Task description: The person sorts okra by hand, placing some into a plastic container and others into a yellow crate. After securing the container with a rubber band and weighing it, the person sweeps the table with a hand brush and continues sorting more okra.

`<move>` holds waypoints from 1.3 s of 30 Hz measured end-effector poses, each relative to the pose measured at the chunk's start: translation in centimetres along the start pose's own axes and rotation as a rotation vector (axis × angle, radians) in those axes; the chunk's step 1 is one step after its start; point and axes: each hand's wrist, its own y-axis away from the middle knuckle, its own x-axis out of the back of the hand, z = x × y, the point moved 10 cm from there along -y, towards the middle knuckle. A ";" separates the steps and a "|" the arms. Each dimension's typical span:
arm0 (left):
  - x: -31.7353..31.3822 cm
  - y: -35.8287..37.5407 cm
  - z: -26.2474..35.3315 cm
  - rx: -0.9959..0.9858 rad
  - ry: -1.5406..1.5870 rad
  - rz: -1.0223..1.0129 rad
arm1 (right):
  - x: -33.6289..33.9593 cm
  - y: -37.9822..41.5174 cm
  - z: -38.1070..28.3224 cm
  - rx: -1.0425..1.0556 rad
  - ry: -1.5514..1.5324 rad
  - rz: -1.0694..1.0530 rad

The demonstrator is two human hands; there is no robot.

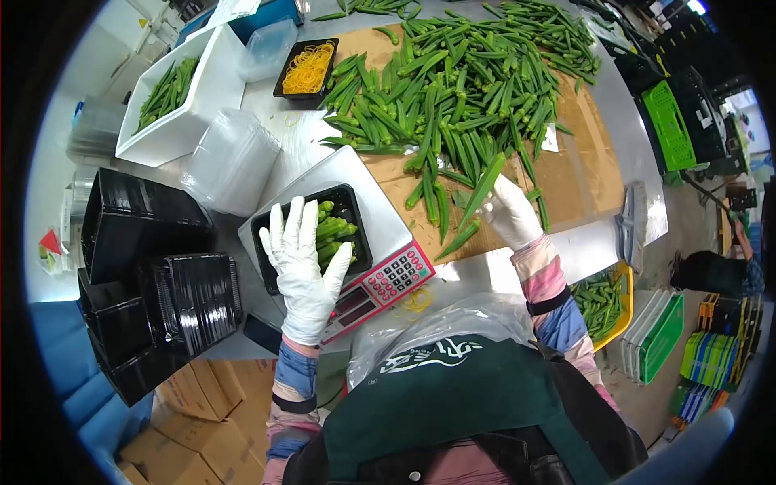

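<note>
My left hand (301,263), in a white glove, lies with fingers stretched over a black plastic tray (360,220). Several okra pods (331,233) are in that tray, partly hidden by the hand. The tray rests on the metal plate of a digital scale (380,190) with a red and white keypad panel. To the right, my right hand (512,213), also gloved, pinches a long okra pod (487,187) at the near edge of a large okra pile (461,89). Cardboard (586,174) lies under the pile.
A black tray of yellow rubber bands (309,68) sits beyond the scale. Stacked black trays (194,299) and clear plastic containers (233,162) stand left, near a white foam box (166,109) holding okra. A yellow crate (626,307) of okra is at lower right.
</note>
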 end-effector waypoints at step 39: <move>12.4 8.9 -15.5 0.415 0.270 0.450 | -6.3 4.6 11.1 -0.238 0.748 -0.196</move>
